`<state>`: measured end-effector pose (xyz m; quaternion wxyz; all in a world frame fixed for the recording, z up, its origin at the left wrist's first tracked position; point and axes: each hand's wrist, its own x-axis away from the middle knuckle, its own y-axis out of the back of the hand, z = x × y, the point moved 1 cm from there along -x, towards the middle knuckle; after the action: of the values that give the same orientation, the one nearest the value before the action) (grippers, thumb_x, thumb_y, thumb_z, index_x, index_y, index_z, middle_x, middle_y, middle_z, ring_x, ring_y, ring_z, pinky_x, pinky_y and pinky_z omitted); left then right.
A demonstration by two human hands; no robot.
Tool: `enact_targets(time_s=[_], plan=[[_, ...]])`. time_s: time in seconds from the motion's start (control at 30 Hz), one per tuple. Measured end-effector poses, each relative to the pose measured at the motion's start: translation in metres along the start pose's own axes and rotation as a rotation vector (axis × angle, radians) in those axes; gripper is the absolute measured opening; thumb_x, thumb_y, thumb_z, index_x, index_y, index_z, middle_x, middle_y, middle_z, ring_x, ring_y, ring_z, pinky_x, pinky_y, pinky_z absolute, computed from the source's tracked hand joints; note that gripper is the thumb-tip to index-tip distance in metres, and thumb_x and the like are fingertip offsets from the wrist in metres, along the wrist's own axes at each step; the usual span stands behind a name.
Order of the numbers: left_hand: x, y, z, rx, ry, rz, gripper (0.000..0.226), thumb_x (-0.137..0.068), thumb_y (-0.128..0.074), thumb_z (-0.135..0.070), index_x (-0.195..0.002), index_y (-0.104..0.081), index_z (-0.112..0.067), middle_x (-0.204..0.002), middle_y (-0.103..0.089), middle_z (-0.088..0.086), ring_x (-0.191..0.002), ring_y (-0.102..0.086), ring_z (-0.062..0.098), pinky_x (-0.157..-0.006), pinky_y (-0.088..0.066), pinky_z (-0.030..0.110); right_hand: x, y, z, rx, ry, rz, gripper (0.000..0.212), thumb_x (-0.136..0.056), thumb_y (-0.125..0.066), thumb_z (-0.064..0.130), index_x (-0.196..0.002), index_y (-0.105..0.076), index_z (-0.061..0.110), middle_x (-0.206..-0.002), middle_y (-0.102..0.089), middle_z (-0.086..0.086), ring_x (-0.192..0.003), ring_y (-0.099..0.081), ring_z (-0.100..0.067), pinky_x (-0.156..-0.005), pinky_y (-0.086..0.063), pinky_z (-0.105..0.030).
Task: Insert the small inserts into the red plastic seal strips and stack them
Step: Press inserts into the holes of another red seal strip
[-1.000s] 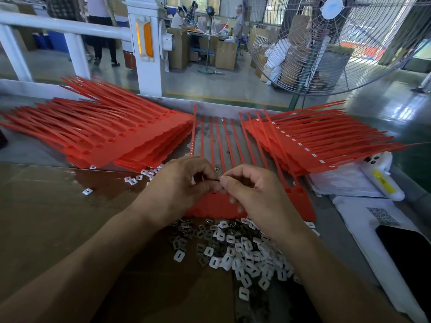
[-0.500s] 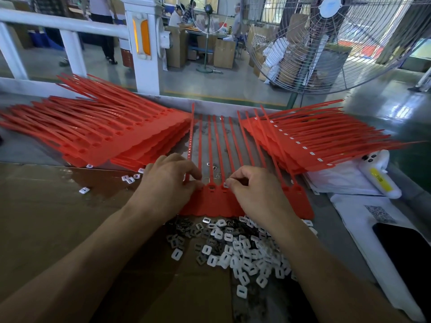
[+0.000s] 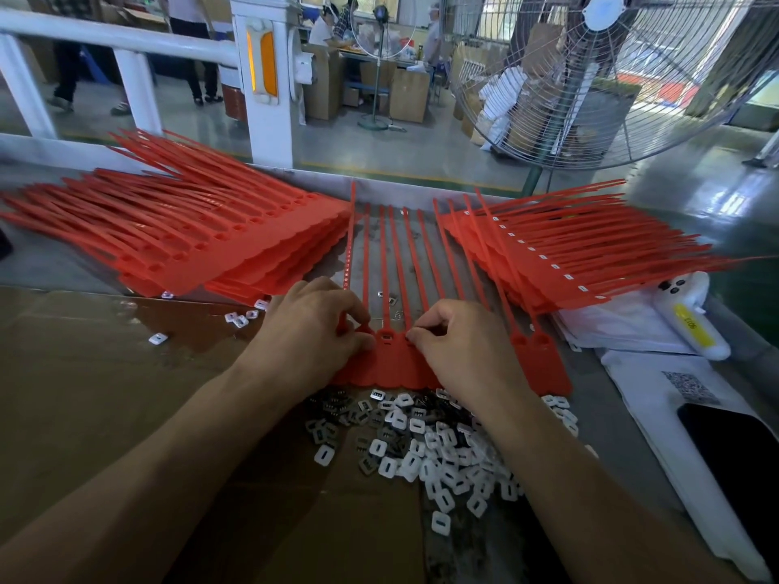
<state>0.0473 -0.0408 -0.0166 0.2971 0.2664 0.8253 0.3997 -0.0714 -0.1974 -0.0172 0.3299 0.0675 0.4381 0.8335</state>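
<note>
A red seal strip sheet (image 3: 392, 364) lies flat in front of me, its tails running away toward the far table edge. My left hand (image 3: 312, 330) rests on its left end, fingers curled and pinching at a strip head. My right hand (image 3: 463, 343) presses curled fingertips onto a head just right of centre; an insert under them is hidden. A heap of small white inserts (image 3: 425, 448) lies close below the sheet. One stack of red strips (image 3: 189, 242) sits at the left, another stack (image 3: 569, 255) with white inserts fitted sits at the right.
Brown cardboard (image 3: 105, 394) covers the near left of the table. A few stray inserts (image 3: 240, 318) lie near the left stack. A white device with a yellow label (image 3: 691, 322), white bags and a dark phone (image 3: 742, 453) lie at the right. A large fan (image 3: 590, 78) stands behind.
Both hands have dropped from pinching together above the sheet to pressing on the strip heads, and have moved slightly apart.
</note>
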Motion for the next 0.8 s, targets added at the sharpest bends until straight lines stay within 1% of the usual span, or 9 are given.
enact_targets(time_s=[0.13,0.2,0.27,0.4,0.5,0.6,0.73,0.8], plan=[[-0.0003,-0.0005,0.0006,0.001,-0.001,0.005,0.025,-0.083,-0.078,-0.045,-0.106,-0.072,-0.037,-0.111,-0.055,-0.014,-0.115,-0.048,0.014,-0.105,-0.040,0.045,0.0008,0.0004,-0.0004,-0.045,0.006,0.006,0.004,-0.093,-0.075,0.033,-0.091,-0.074,0.030,-0.088,-0.072,0.013,-0.085,-0.069,-0.009,-0.082,-0.059,-0.040],[-0.0005,-0.0005,0.0005,0.005,-0.002,0.005,0.025,-0.083,-0.078,-0.046,-0.106,-0.072,-0.037,-0.111,-0.055,-0.014,-0.114,-0.048,0.013,-0.105,-0.040,0.045,0.0016,0.0015,-0.0018,-0.058,0.022,0.013,0.003,-0.094,-0.074,0.032,-0.091,-0.074,0.030,-0.090,-0.072,0.014,-0.086,-0.067,-0.007,-0.082,-0.058,-0.039],[-0.0006,-0.0003,0.0007,0.009,-0.003,0.008,0.025,-0.083,-0.078,-0.046,-0.106,-0.071,-0.038,-0.110,-0.054,-0.015,-0.113,-0.048,0.013,-0.106,-0.040,0.045,0.0024,0.0023,-0.0038,-0.073,0.040,0.024,0.005,-0.096,-0.072,0.030,-0.092,-0.075,0.030,-0.094,-0.071,0.015,-0.088,-0.064,-0.002,-0.081,-0.057,-0.035],[-0.0002,-0.0002,0.0011,0.011,-0.001,0.013,0.026,-0.083,-0.077,-0.047,-0.106,-0.071,-0.038,-0.108,-0.053,-0.016,-0.112,-0.047,0.012,-0.106,-0.040,0.045,0.0041,0.0033,-0.0067,-0.046,0.091,0.052,0.011,-0.098,-0.069,0.026,-0.099,-0.078,0.031,-0.098,-0.072,0.017,-0.089,-0.064,0.001,-0.078,-0.054,-0.022],[-0.0001,0.0001,0.0003,0.022,0.005,0.015,0.026,-0.083,-0.077,-0.046,-0.106,-0.071,-0.037,-0.109,-0.053,-0.015,-0.113,-0.047,0.012,-0.106,-0.040,0.045,0.0037,0.0033,-0.0066,-0.033,0.101,0.056,0.012,-0.098,-0.068,0.025,-0.101,-0.079,0.030,-0.098,-0.071,0.016,-0.087,-0.063,0.001,-0.076,-0.054,-0.020],[-0.0001,0.0007,0.0002,0.024,0.009,0.019,0.026,-0.084,-0.077,-0.045,-0.107,-0.071,-0.036,-0.109,-0.053,-0.015,-0.113,-0.047,0.012,-0.107,-0.040,0.045,0.0038,0.0043,-0.0057,-0.040,0.101,0.063,0.013,-0.099,-0.068,0.025,-0.103,-0.079,0.031,-0.101,-0.072,0.016,-0.089,-0.063,0.001,-0.077,-0.054,-0.020],[-0.0002,0.0006,0.0005,0.033,0.008,0.021,0.026,-0.084,-0.077,-0.044,-0.108,-0.072,-0.036,-0.110,-0.054,-0.014,-0.112,-0.048,0.011,-0.106,-0.040,0.044,0.0057,0.0072,-0.0056,-0.024,0.098,0.075,0.018,-0.100,-0.065,0.024,-0.106,-0.079,0.035,-0.109,-0.074,0.018,-0.084,-0.065,0.004,-0.071,-0.049,-0.009],[-0.0004,0.0006,0.0008,0.028,0.003,0.023,0.026,-0.084,-0.077,-0.045,-0.108,-0.071,-0.036,-0.109,-0.055,-0.014,-0.111,-0.048,0.011,-0.105,-0.041,0.043,0.0067,0.0079,-0.0055,-0.005,0.113,0.071,0.021,-0.100,-0.064,0.022,-0.107,-0.080,0.034,-0.115,-0.073,0.017,-0.084,-0.061,0.006,-0.072,-0.045,-0.006]])
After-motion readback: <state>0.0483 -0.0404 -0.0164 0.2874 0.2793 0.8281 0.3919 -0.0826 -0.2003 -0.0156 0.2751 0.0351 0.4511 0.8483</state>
